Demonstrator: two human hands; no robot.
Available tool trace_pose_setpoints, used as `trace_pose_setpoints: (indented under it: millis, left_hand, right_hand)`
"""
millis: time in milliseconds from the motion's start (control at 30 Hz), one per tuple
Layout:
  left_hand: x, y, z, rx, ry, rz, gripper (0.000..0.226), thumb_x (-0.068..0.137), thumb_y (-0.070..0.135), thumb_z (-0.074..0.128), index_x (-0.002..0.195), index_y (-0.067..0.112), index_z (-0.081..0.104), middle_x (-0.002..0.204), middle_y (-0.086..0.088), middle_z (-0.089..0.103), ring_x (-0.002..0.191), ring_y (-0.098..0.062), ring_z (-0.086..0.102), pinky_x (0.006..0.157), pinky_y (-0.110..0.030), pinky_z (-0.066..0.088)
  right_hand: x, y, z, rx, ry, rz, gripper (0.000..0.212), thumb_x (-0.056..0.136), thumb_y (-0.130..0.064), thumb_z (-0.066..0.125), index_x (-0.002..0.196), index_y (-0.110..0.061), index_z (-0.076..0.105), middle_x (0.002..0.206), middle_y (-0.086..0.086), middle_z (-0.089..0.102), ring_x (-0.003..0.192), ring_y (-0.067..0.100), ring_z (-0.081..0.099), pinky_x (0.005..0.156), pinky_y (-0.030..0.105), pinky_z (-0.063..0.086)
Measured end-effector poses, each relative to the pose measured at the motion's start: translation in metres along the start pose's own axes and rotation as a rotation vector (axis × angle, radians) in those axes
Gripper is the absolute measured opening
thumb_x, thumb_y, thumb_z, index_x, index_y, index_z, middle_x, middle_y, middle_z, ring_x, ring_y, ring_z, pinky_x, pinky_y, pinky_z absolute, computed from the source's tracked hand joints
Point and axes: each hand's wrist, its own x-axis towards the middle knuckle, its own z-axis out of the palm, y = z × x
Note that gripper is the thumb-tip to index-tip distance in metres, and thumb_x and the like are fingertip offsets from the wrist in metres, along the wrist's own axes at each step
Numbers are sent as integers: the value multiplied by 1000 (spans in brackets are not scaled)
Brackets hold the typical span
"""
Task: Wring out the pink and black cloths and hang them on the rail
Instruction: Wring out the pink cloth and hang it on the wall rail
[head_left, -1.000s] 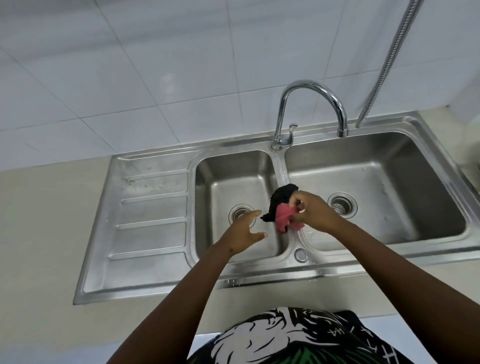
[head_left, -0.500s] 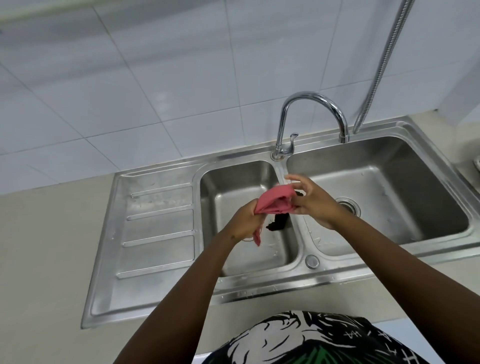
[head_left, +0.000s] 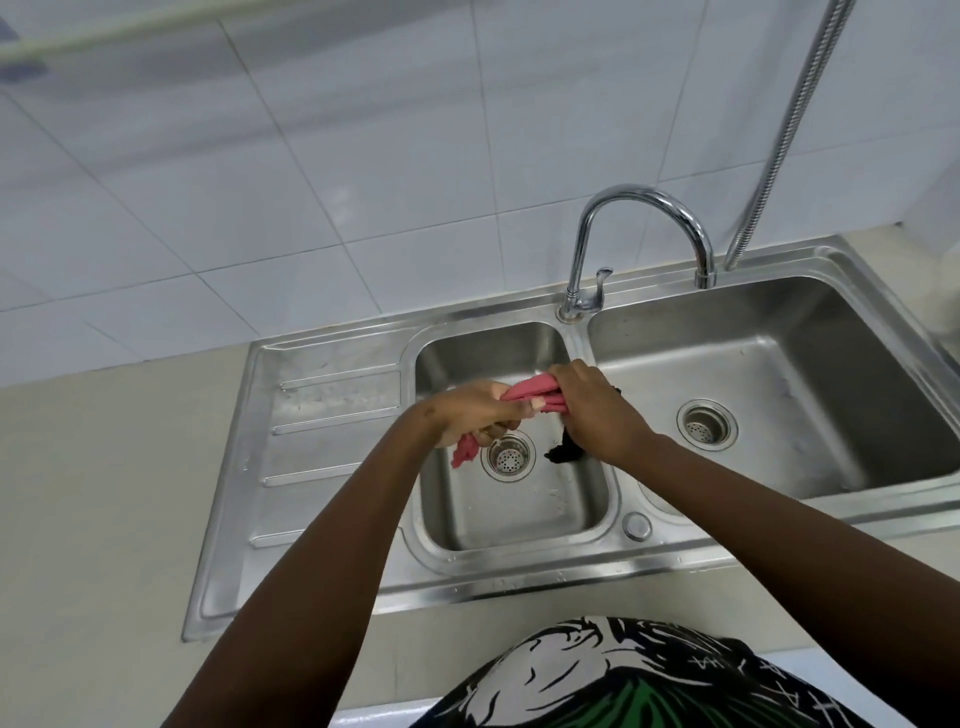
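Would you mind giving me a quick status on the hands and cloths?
Left hand and right hand both clamped on pink cloth, stretched between them over left sink basin. Black cloth dangling from right hand. Nothing in the way.

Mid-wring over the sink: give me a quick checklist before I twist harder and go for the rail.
1. Left hand has a closed grip on the pink cloth: ok.
2. Right hand has a closed grip on the other end: ok.
3. Cloth is over the left basin, so drips fall inside: ok.
4. Black cloth secured: it hangs below the right hand; the grip on it is hidden: cannot tell.
5. Faucet off: no stream visible: ok.
6. Rail free: only a blurred pale bar at the top left shows: cannot tell.
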Motion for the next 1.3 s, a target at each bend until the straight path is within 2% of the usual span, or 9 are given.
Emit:
trace_pose_setpoints:
  millis: [133, 267, 400, 500, 700, 900, 1000, 1133, 1300]
  left_hand:
    - [-3, -3, -6, 420, 155, 43, 35, 95, 43, 51, 109, 12, 57, 79, 1, 54, 65, -10, 46, 59, -23, 41]
    - [0, -8, 6, 773, 364, 197, 35, 100, 37, 43, 114, 9, 58, 103, -9, 66, 92, -22, 59, 81, -35, 47]
    - [4, -22, 7, 971, 599, 341, 25, 100, 35, 43, 108, 16, 56, 96, -4, 68, 81, -21, 61, 72, -33, 48]
    - [4, -27, 12, 971, 671, 388, 25, 100, 35, 43, 108, 16, 57, 94, -3, 69, 79, -21, 62, 68, -30, 47]
    - [-2, -20, 4, 487, 399, 237, 33, 101, 37, 41, 113, 12, 59, 88, 1, 59, 76, -11, 54, 66, -23, 42]
    - [-10, -14, -4, -138, 83, -9, 31, 99, 38, 46, 104, 9, 56, 66, 4, 40, 49, -2, 30, 41, -13, 25]
    - [-14, -10, -5, -258, 21, -7, 24, 99, 31, 48, 110, 11, 57, 67, 4, 41, 49, -2, 28, 40, -11, 24]
    - [-19, -6, 2, 412, 226, 49, 31, 98, 39, 46, 114, 14, 56, 83, 0, 55, 69, -11, 48, 60, -22, 40]
    - [-16, -12, 10, 840, 477, 299, 28, 101, 35, 43, 107, 12, 57, 87, 2, 56, 77, -17, 54, 58, -23, 34]
  right_hand:
    - [8, -2, -8, -35, -194, 53, 40, 76, -29, 72, 104, -9, 52, 98, 10, 63, 85, 26, 61, 74, 36, 50]
    - [21, 0, -16, 4, -304, 136, 21, 78, -26, 67, 89, -9, 62, 89, 13, 70, 81, 29, 65, 73, 35, 53]
    - [32, -4, -25, 193, -551, 265, 6, 75, -12, 67, 78, -10, 61, 78, 9, 63, 68, 20, 55, 66, 28, 44]
    - [31, -5, -31, 314, -651, 314, 14, 73, -13, 71, 73, -15, 57, 69, 0, 55, 64, 17, 51, 64, 29, 42]
    - [12, -6, -18, 79, -173, 29, 39, 72, -30, 76, 104, -13, 60, 100, 7, 50, 90, 20, 48, 75, 28, 39]
    - [4, -12, -17, -56, -142, -108, 34, 72, 13, 52, 103, -1, 55, 99, 17, 57, 86, 33, 55, 67, 33, 36]
    - [1, -13, -16, -23, -148, -51, 15, 79, -4, 56, 94, -4, 51, 91, 14, 57, 82, 32, 56, 64, 33, 37]
    - [10, -15, -23, -138, -239, 20, 33, 80, -36, 66, 99, -10, 57, 89, 9, 67, 82, 28, 64, 71, 35, 51]
    - [21, -24, -30, 50, -432, 173, 22, 83, -26, 57, 74, -7, 62, 70, 8, 57, 70, 25, 60, 63, 33, 44]
